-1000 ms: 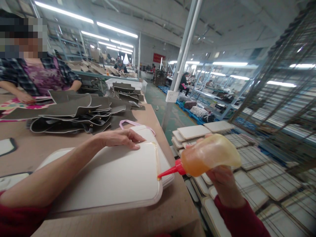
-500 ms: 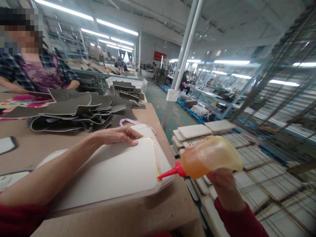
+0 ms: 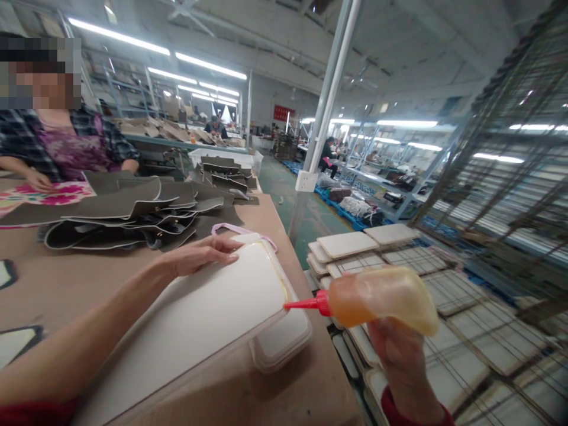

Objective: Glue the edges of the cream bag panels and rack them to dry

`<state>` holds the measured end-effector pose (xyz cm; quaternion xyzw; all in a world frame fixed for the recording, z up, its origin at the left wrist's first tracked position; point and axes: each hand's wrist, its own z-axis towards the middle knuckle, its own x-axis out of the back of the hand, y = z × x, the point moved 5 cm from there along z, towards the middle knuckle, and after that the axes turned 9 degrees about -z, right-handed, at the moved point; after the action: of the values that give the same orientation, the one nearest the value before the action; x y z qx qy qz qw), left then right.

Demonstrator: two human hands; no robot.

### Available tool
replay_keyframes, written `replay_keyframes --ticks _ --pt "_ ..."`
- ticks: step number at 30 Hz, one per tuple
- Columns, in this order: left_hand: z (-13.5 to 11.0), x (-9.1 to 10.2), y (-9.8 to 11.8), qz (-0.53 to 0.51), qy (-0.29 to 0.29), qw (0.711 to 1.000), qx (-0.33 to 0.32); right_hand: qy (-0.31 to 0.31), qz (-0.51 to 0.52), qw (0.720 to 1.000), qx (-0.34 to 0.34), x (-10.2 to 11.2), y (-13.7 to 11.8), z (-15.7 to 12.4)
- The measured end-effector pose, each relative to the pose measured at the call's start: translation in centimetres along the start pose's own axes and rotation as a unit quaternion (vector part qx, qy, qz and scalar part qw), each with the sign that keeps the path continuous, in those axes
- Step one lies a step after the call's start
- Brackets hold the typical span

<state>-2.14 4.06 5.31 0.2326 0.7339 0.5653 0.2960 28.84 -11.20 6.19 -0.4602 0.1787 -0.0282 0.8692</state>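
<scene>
My left hand (image 3: 205,255) grips the far edge of a white rounded-corner panel (image 3: 213,302), thumb on top and fingers curled at the edge. A glossy, yellowish glue line runs along the panel's right end. Beneath it lies another white panel (image 3: 284,334), its rounded corner sticking out to the right. My right hand (image 3: 397,349) is wrapped round a soft, clear glue bottle (image 3: 377,299) of amber liquid, held almost level. The bottle's red nozzle (image 3: 306,303) points left, with its tip at the panel's near right corner.
Dark grey cut pieces (image 3: 128,207) lie piled at the table's far left, with a pink strap (image 3: 244,228) nearby. Across the table sits a co-worker (image 3: 66,142). Stacked white panels (image 3: 426,266) and a wire rack (image 3: 510,160) stand to the right, beyond a post (image 3: 328,94).
The top panel has turned on the stack, so the lower panel's corner now shows. My bottle has tipped closer to level, its nozzle still at the corner. The view has tilted slightly upward.
</scene>
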Motion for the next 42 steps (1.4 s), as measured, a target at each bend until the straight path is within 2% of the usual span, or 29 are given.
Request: replay_keyframes --ticks 5,11,18,31,36,42 --pt "0.6 0.7 -1.3 -0.061 0.048 0.997 -0.004 0.086 -0.010 0.994 0.069 1.3 0.8 -0.1" --pt "1.3 0.7 -2.2 -0.115 0.076 0.990 -0.013 0.097 -0.004 0.991 0.090 1.0 0.7 0.7" --pt "1.9 0.0 -2.3 -0.156 0.103 0.982 -0.027 0.139 -0.040 0.985 0.098 1.6 1.1 1.3" --pt "2.1 -1.8 -1.5 -0.173 0.106 0.977 -0.060 0.099 -0.039 0.991 0.087 1.3 0.8 1.7" --pt "2.0 -2.3 -1.2 -0.190 0.127 0.971 -0.063 0.097 -0.028 0.992 0.076 0.9 0.6 1.9" --pt "2.4 -2.1 -1.5 -0.186 0.138 0.971 -0.064 0.048 -0.014 0.995 0.082 0.4 0.6 2.2"
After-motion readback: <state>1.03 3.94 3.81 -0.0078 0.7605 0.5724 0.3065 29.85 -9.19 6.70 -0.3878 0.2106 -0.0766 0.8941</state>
